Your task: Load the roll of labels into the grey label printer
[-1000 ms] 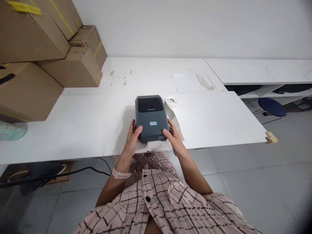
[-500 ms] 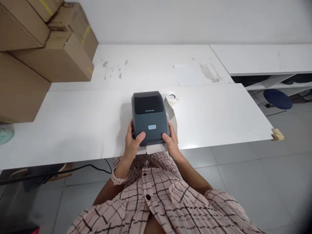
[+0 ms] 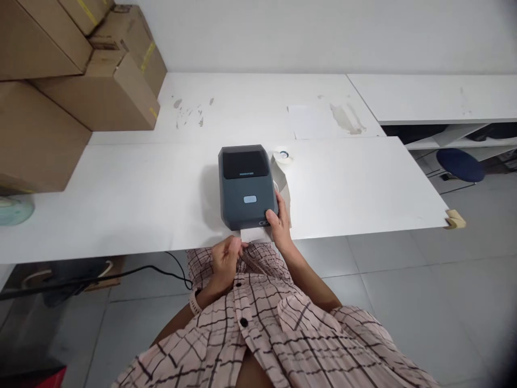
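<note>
A dark grey-blue label printer (image 3: 247, 188) sits on the white table near its front edge. From its front slot comes a strip of white label paper (image 3: 253, 234). My left hand (image 3: 226, 260) is just below that strip, thumb and fingers pinched on its lower left corner. Around the printer's front right corner wraps my right hand (image 3: 279, 222), its thumb on top and its fingers along the side. Behind and right of the printer stands a label roll (image 3: 283, 155), with a loose band of backing paper (image 3: 286, 195) running down beside the printer.
Cardboard boxes (image 3: 100, 91) are stacked at the back left of the table (image 3: 347, 188). A greenish clear object (image 3: 16, 210) stands at the left edge. A paper sheet (image 3: 309, 121) lies at the back. A blue stool (image 3: 460, 164) is on the right, and a black cable (image 3: 141, 271) hangs below.
My left hand has left the printer's left side and moved down to the paper strip at the front. My right hand stays on the printer. The view has shifted slightly.
</note>
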{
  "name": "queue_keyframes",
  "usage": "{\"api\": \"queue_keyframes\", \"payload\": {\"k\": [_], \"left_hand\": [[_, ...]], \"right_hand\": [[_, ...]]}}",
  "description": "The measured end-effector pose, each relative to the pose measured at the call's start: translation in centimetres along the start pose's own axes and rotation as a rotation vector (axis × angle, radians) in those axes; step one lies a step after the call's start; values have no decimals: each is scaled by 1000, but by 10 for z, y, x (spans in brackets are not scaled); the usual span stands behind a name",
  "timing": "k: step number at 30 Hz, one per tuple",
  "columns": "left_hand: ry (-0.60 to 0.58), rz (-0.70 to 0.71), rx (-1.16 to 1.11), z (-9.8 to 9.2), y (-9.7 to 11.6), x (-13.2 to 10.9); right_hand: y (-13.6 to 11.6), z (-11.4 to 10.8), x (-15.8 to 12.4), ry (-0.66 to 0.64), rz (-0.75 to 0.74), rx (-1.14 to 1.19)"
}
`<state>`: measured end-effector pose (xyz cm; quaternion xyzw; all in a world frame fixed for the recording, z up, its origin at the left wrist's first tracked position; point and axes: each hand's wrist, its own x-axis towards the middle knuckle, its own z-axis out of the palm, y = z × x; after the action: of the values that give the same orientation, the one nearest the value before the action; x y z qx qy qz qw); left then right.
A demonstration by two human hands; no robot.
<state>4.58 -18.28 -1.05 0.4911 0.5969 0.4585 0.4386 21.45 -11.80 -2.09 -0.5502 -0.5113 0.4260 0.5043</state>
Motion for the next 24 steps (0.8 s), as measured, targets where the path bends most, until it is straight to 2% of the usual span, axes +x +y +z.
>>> {"api": "queue_keyframes", "payload": {"k": [2, 4, 6, 8, 9, 11, 13, 14, 18, 19, 20, 21, 24], "left_hand": [[-201, -231, -136, 2, 12, 5], [-314, -367, -233, 3, 22, 14], [-337, -390, -252, 1, 29, 21], [-330, -349, -213, 0, 31, 22], [-333, -326, -183, -1, 30, 21], [-339, -284, -127, -4, 27, 17], [-287, -226, -86, -8, 22, 12], [-224, -183, -67, -11, 20, 11], [203, 84, 26, -21, 14, 13], [276, 144, 47, -23, 14, 16], [305, 182, 58, -24, 15, 20], [285, 192, 54, -24, 17, 24], [102, 126, -36, -22, 26, 33]], "right_hand": [[-2, 1, -1, -8, 21, -10], [-7, 2, -4, 7, 20, -10], [-16, 2, -7, 72, -62, -47], [-28, 0, -9, 117, -229, -143], [-35, -1, -9, 97, -315, -208], [-49, -2, -6, -23, -444, -353], [-62, 0, -2, -152, -498, -507], [-66, 2, 0, -191, -509, -579], [-73, 10, 3, -263, -538, -727], [-72, 10, 3, -272, -547, -730], [-70, 10, 2, -276, -555, -725], [-67, 9, 1, -267, -564, -713], [-58, 0, -7, -174, -568, -621]]}}
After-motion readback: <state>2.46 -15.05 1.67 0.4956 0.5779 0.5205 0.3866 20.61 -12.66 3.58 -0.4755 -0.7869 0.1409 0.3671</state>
